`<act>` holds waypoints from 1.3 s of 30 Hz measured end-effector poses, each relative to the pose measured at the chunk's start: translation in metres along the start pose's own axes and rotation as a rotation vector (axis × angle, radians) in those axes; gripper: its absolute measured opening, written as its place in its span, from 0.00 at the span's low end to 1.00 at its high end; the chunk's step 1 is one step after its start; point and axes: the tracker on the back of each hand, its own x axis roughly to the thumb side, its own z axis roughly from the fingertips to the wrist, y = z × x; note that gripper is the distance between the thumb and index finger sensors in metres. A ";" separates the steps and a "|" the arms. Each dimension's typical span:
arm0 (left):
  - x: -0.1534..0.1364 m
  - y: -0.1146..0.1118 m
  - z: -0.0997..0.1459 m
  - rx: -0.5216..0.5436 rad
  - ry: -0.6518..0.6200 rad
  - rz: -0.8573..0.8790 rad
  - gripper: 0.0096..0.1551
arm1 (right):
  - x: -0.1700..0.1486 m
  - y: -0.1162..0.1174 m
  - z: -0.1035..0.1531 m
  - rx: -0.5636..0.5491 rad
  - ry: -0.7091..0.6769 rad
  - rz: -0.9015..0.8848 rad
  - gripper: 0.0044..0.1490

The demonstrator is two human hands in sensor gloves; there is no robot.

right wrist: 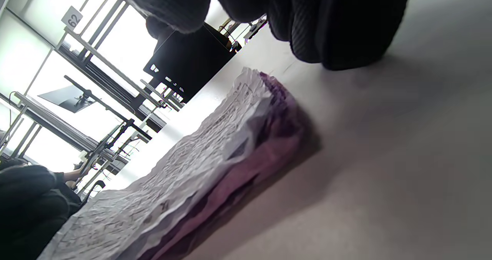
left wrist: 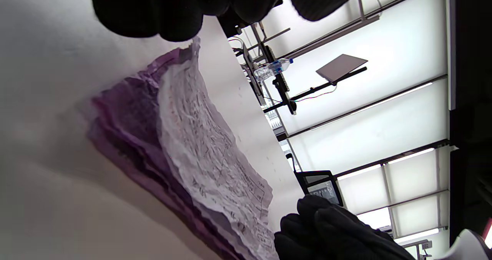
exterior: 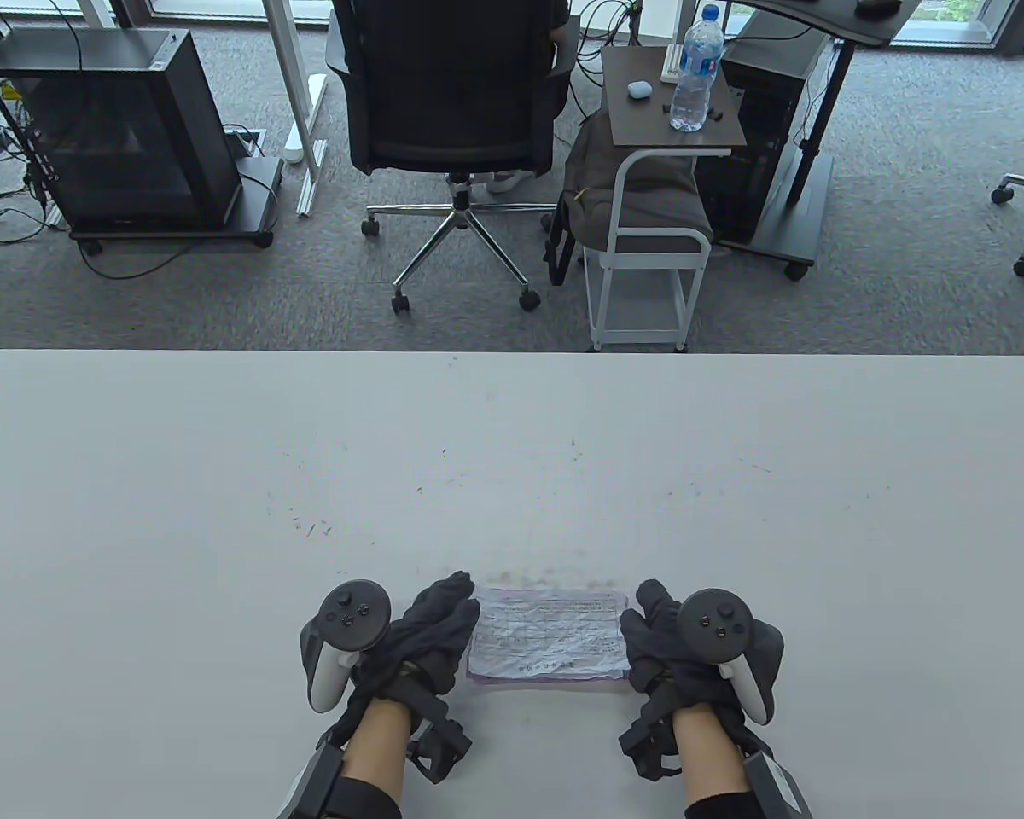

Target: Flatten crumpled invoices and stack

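In the table view, a small stack of invoices (exterior: 549,636) lies near the front edge of the white table (exterior: 512,478), between the two gloved hands. The top sheet is white, wrinkled and printed with fine lines of text; pale purple sheets show along the stack's edges beneath it. The stack's long axis runs left to right, its short ends facing the hands. The left hand (exterior: 431,636) stands just beside the left end with fingers straight and together; the right hand (exterior: 661,636) stands likewise at the right end. Whether either hand touches the paper cannot be told here.

In the left wrist view, the stack (left wrist: 200,152) shows as several crinkled purple layers under the creased white sheet, lying on the table. The left hand's fingers (left wrist: 153,10) hang at the top, by the stack's near corner; the right hand (left wrist: 330,233) sits at the far end.

In the right wrist view, the stack (right wrist: 215,156) again shows purple layers under white. The right hand's fingers (right wrist: 338,25) hang just off its near end, holding nothing.
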 end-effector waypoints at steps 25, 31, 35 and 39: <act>0.079 -0.008 0.003 -0.299 -0.146 -0.545 0.29 | 0.112 0.028 -0.057 0.303 -0.363 0.679 0.31; 0.054 -0.015 -0.003 -0.413 -0.027 -0.450 0.29 | 0.121 0.056 -0.063 0.397 -0.358 0.816 0.37; 0.043 -0.005 -0.003 -0.350 0.022 -0.447 0.30 | 0.113 0.066 -0.064 0.403 -0.355 0.880 0.42; 0.048 0.012 0.002 -0.167 -0.002 -0.475 0.32 | 0.108 0.073 -0.065 0.410 -0.374 0.943 0.45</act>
